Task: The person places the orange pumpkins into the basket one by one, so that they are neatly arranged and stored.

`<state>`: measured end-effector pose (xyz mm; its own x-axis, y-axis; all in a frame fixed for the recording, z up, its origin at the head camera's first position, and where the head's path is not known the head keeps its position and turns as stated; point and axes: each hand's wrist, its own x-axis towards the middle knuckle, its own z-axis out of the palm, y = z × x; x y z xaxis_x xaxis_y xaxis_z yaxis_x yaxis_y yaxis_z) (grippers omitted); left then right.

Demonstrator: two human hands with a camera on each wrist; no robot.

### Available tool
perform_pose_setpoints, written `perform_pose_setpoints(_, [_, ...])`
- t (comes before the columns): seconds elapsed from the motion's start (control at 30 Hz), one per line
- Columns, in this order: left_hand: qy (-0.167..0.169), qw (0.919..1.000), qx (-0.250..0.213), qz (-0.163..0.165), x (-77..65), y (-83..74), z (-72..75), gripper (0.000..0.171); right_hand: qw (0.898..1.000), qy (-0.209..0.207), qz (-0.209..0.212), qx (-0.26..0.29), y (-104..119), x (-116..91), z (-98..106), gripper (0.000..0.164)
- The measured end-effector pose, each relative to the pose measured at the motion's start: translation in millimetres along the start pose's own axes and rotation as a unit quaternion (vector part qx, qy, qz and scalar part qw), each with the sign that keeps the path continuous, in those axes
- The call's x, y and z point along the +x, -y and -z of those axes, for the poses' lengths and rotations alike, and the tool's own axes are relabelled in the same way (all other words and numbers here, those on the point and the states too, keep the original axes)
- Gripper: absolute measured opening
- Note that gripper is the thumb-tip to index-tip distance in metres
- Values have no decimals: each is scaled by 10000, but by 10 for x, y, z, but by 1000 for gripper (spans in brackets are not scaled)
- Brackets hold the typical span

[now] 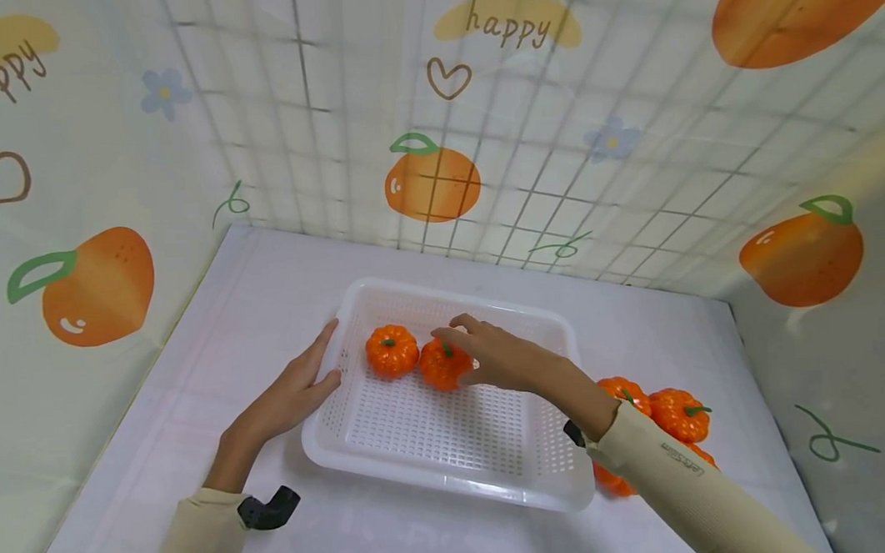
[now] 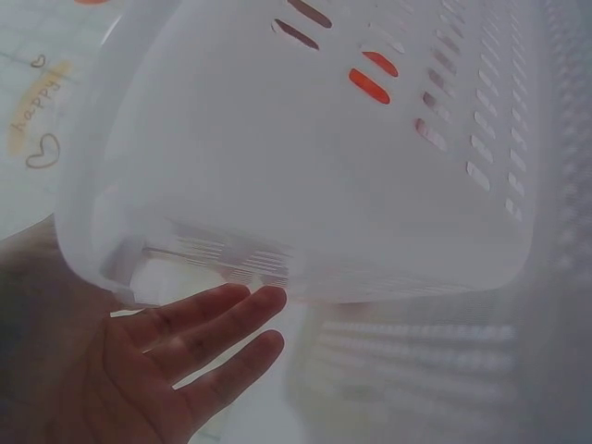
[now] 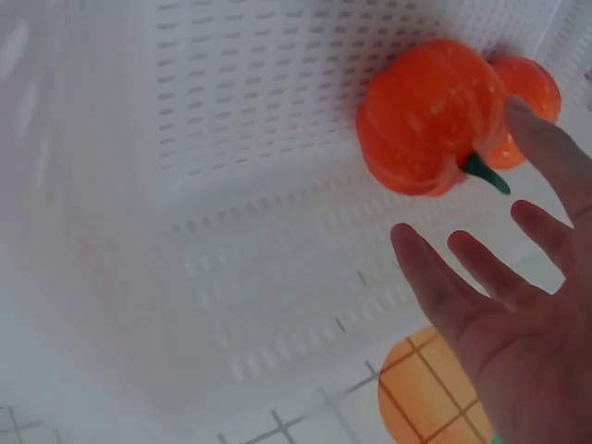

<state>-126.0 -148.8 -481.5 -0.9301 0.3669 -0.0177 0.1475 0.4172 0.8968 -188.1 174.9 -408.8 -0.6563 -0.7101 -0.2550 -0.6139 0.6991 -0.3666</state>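
A white perforated plastic basket (image 1: 436, 431) holds two small orange pumpkins with green stems, side by side near its far left. My right hand (image 1: 503, 357) is over the right one, the nearer pumpkin (image 1: 441, 368). In the right wrist view its fingers (image 3: 430, 273) are spread, with a gap between them and that pumpkin (image 3: 421, 120). The other pumpkin (image 1: 391, 352) sits just to the left. My left hand (image 1: 291, 397) is at the basket's left end, its fingers (image 2: 222, 324) extended beside the outer wall and rim.
Several more orange pumpkins (image 1: 677, 415) lie on the white table (image 1: 262, 265) to the right of the basket, partly hidden by my right forearm. A printed curtain (image 1: 346, 148) over a wire grid stands behind, with printed side walls left and right.
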Motion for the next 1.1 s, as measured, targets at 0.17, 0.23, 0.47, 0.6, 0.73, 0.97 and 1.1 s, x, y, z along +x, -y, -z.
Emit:
perform_pose_setpoints(0.17, [42, 10000, -8, 55, -12, 21, -1, 74, 9993, -367, -67, 63, -65, -125, 11, 75])
perform_pose_setpoints(0.23, [45, 10000, 11, 58, -14, 27, 0, 74, 9983, -577, -66, 58, -104, -193, 22, 75])
perform_pose_setpoints(0.47, [-8, 10000, 32, 14, -24, 17, 16, 75, 9922, -1161, -436, 107, -271, -485, 185, 75])
perform_pose_setpoints(0.6, [26, 10000, -20, 20, -16, 16, 6, 75, 9857, -1430, -883, 72, -409, -698, 280, 74])
perform_pose_setpoints(0.73, [23, 10000, -5, 31, 2, 19, -6, 75, 9776, -1620, -1343, -5, -545, -916, 337, 74])
perform_pose_setpoints(0.97, [-39, 10000, 63, 40, 12, 36, 5, 75, 9638, -1981, -1780, -125, -736, -1224, 346, 70])
perform_pose_setpoints(1.1, [-24, 10000, 36, 45, 15, 39, 1, 75, 9580, -2041, -2014, -85, -846, -1376, 297, 70])
